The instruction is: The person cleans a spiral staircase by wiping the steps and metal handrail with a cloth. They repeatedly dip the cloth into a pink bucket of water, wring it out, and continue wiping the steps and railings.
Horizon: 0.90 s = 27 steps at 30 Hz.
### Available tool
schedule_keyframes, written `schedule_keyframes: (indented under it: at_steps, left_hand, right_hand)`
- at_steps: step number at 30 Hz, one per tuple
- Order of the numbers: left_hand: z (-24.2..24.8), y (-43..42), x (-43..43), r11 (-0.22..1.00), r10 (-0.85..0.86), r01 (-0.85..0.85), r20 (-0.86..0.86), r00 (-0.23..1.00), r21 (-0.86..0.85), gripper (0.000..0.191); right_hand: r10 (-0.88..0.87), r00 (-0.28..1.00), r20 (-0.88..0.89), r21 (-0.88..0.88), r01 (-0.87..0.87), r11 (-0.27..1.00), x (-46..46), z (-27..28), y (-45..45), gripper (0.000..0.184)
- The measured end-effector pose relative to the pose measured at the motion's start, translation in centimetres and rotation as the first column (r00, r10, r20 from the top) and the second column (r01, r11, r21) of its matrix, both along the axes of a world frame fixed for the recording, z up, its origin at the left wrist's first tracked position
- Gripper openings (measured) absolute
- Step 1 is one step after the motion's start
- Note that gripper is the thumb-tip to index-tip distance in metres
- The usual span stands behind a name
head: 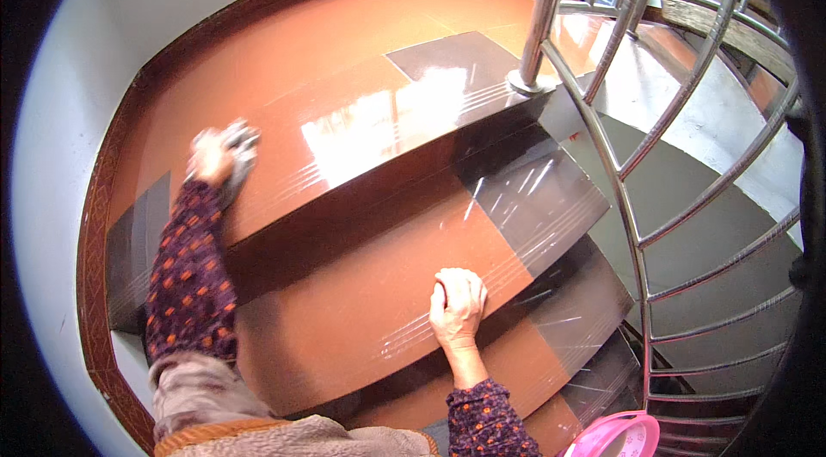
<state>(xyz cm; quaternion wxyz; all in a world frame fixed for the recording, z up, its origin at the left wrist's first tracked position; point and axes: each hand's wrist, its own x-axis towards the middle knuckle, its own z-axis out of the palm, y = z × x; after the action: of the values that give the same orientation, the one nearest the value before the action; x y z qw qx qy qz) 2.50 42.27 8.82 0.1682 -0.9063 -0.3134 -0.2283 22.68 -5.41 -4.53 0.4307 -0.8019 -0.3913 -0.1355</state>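
My left hand presses a grey cloth onto the orange tiled landing at the top of the stairs. Both the hand and the cloth are blurred. Lower down and to the right, my right hand rests on the front edge of the orange stair tread below the landing. Its fingers are curled in, and nothing shows in them. Wet-looking streaks and bright window reflections lie on the glossy tiles.
A curved stainless steel railing borders the right side of the stairs. At the bottom right is a pink plastic basin. A brown patterned skirting follows the white wall. More steps descend toward the lower right.
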Motion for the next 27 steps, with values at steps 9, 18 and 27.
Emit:
schedule_keyframes:
  at_steps: [9,18,27]
  left_hand:
    - [0.7,-18.6,43.3,0.754,-0.615,0.585,-0.007,0.789,-0.299,0.044]
    - [0.7,-6.0,28.2,0.875,-0.374,0.391,0.112,0.921,-0.285,0.036]
    - [2.6,3.6,-15.2,0.964,0.038,-0.078,-0.162,0.986,-0.254,0.036]
  right_hand:
    - [0.021,1.000,-0.001,0.021,-0.021,1.000,0.6,-0.5,0.1,0.020]
    - [0.017,1.000,-0.023,-0.061,-0.018,0.998,0.3,-0.4,0.2,0.019]
    - [-0.006,1.000,-0.001,-0.043,0.006,0.999,0.0,-0.1,0.4,0.019]
